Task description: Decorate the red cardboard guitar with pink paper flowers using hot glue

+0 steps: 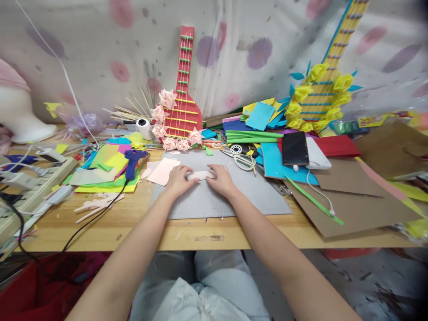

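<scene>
A narrow pale strip of paper (201, 175) lies level on the grey mat (214, 203), and whether it is folded I cannot make out. At its left end the thumb and fingers of my left hand (179, 180) close on it. My right hand (222, 180) pinches the opposite end in the same way. Just beyond my left hand are pale pink paper sheets (163, 172). Behind the mat leans a red paper-covered lute shape (186, 111) with green and yellow bars, white strings and pink paper flowers. White-handled scissors (245, 163) rest beyond my right hand.
Left of the mat, a blue glue gun (133, 162) sits on coloured paper, its black cord trailing toward a power strip (33, 187). At right are a black phone (294, 148), cardboard (351, 200) and a yellow-flowered instrument shape (321, 98). Wooden sticks (130, 111) stand at the back.
</scene>
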Demonstrator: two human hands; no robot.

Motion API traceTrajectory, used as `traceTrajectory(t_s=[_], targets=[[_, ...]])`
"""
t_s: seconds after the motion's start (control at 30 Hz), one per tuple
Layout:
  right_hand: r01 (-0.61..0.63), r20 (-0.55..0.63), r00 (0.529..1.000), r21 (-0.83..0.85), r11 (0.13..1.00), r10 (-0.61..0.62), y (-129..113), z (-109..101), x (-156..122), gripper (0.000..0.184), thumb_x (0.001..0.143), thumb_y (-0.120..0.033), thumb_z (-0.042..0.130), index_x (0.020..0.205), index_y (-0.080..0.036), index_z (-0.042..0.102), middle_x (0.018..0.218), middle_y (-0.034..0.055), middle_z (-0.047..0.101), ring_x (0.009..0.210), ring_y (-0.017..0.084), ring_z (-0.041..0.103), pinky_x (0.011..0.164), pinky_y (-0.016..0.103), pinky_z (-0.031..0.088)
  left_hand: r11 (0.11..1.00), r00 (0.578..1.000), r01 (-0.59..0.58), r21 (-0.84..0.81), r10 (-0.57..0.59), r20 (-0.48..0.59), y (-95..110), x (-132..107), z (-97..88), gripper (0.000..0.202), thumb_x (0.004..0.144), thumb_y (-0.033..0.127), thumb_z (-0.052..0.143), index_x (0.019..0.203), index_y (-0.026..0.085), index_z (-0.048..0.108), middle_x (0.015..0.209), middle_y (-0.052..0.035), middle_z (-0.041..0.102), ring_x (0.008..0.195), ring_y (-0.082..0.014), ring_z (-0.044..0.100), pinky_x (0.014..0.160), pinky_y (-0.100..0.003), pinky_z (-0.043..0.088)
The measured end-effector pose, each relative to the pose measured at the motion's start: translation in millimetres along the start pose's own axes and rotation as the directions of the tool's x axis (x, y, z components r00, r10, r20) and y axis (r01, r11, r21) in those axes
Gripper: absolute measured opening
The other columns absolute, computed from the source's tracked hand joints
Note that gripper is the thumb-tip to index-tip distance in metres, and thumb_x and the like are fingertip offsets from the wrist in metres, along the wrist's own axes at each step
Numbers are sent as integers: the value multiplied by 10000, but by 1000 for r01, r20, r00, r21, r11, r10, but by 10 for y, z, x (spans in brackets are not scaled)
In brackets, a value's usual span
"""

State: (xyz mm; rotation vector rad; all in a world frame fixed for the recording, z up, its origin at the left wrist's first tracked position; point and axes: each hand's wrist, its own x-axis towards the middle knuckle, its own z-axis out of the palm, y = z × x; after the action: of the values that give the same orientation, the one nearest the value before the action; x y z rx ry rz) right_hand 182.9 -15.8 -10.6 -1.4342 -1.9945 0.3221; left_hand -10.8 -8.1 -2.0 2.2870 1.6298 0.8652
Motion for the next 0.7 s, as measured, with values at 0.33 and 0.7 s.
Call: traceTrajectory(t_s=[0.33, 0.7], targets=[[74, 89, 994, -125, 989, -63, -161, -25, -59, 544, 715, -260, 551, 1248, -173, 479, 1146, 122, 578, 1167, 293, 393, 984, 490, 261, 995, 999, 27, -99, -24, 30, 53, -116, -10, 308, 603, 344, 709, 813, 199, 537, 844, -33, 600, 831, -207, 533, 752, -343, 410], [157, 102, 984, -147, 977, -143, -199, 0, -60, 400, 735, -265, 544, 1129, -206, 573, 1111, 98, 593, 1154, 278, 393, 999, 496, 219, 960, 998, 24, -280, -8, 57, 31, -106, -7, 205, 649, 238, 631, 803, 212, 499, 686, 16, 593, 675, -159, 556, 665, -294, 420]])
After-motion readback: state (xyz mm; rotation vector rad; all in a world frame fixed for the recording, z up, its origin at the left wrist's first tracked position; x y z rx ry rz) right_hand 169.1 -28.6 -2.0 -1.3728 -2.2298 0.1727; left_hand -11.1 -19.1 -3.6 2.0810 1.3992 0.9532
